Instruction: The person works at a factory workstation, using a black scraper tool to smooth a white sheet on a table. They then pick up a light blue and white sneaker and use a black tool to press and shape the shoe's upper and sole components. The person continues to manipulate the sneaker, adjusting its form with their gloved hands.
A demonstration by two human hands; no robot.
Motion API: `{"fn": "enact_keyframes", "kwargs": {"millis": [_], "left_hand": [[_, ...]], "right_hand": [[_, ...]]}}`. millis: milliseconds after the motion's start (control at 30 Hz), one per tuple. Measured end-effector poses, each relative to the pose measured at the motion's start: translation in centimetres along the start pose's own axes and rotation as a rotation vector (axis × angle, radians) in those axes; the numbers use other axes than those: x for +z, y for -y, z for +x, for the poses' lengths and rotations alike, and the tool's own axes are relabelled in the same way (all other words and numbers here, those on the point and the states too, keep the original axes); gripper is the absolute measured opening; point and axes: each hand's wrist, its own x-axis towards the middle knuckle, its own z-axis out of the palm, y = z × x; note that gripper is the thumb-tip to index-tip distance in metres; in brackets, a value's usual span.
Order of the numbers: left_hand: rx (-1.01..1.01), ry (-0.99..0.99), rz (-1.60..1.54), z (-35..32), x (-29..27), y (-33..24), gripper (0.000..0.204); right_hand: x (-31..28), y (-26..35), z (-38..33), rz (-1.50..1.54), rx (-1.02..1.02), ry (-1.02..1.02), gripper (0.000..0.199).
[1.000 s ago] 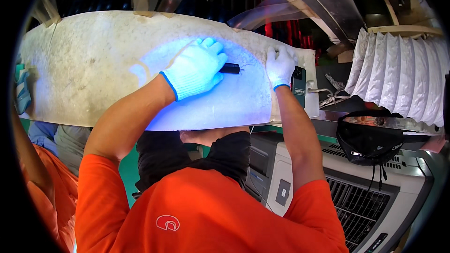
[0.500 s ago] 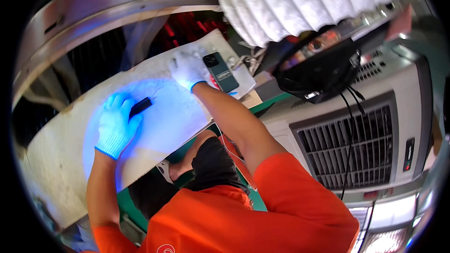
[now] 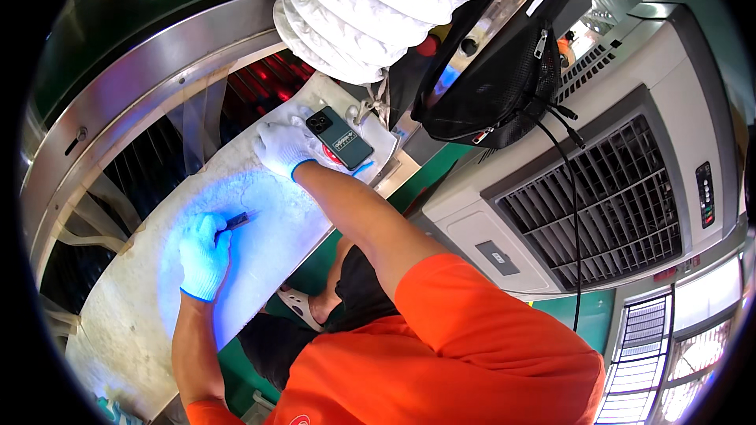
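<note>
My left hand (image 3: pixel 203 258), in a white knit glove tinted blue by the light, is closed on a small dark rectangular piece (image 3: pixel 237 221). The piece sticks out past the thumb side, over the lit patch of the pale worktop (image 3: pixel 118 323). Farther right, my right hand (image 3: pixel 281 147), gloved too, rests on the worktop with its fingers partly spread. It lies just left of a dark green phone (image 3: pixel 340 138). Whether anything small is beneath those fingertips is hidden.
A red round item (image 3: pixel 331 155) shows from under the phone. Beyond the worktop runs a curved metal frame (image 3: pixel 157 51) with clear strips below. A white ribbed duct (image 3: pixel 370 12) hangs above. On the right are a black bag (image 3: pixel 496 98) and a large air cooler (image 3: pixel 591 189).
The whole view has swung, shifting the duct, bag and cooler leftward in the picture. The dark piece in my left hand now looks shorter and turned. My right hand stays left of the phone.
</note>
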Motion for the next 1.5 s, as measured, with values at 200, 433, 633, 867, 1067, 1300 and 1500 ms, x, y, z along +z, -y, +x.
{"fn": "enact_keyframes", "kwargs": {"millis": [200, 433, 633, 867, 1067, 1300, 1500], "left_hand": [[-0.011, -0.1, 0.012, 0.0, 0.0, -0.8, 0.02], [-0.082, 0.049, 0.141, 0.5, 0.0, -0.5, 0.028], [-0.061, 0.061, 0.146, 0.4, 0.0, -0.3, 0.026], [0.103, -0.08, 0.125, 0.2, -0.3, -0.2, 0.024], [0.008, 0.054, 0.187, 0.6, 0.1, -0.2, 0.025], [0.082, 0.0, 0.173, 0.5, 0.0, 0.1, 0.022], [0.158, -0.08, 0.152, 2.1, -0.9, -0.8, 0.027]], "right_hand": [[-0.5, 0.1, 0.2, 0.027, 0.071, 0.109, 0.035], [-0.7, -0.2, 0.1, 0.043, 0.052, 0.096, 0.038], [-0.7, 0.0, 0.1, 0.044, 0.042, 0.097, 0.038], [-0.5, -0.3, -0.1, 0.029, 0.01, 0.075, 0.038], [-0.5, -0.6, -0.1, 0.04, 0.03, 0.091, 0.038], [-0.4, 0.3, 0.7, 0.023, -0.03, 0.122, 0.033], [-0.7, -1.4, -0.2, -0.095, 0.035, 0.093, 0.037]]}}
